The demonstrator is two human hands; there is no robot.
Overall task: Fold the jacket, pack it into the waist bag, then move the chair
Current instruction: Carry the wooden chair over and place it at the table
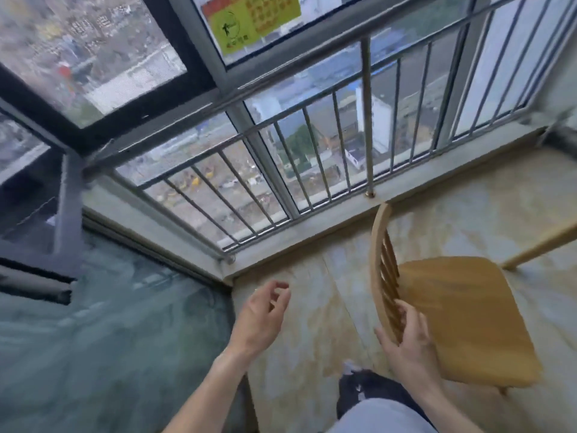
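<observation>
A light wooden chair [462,317] with a spindle backrest stands on the pale floor at the right, its seat facing right and its backrest toward me. My right hand [406,335] grips the lower end of the curved backrest, fingers wrapped between the spindles. My left hand [260,317] hovers free over the floor to the left of the chair, fingers loosely curled and apart, holding nothing. No jacket or waist bag is in view.
A window with a metal guard railing [312,142] runs along a low sill [343,235] just beyond the chair. A glass wall [109,339] closes the left side. My dark shoe [359,392] and grey trouser leg show at the bottom.
</observation>
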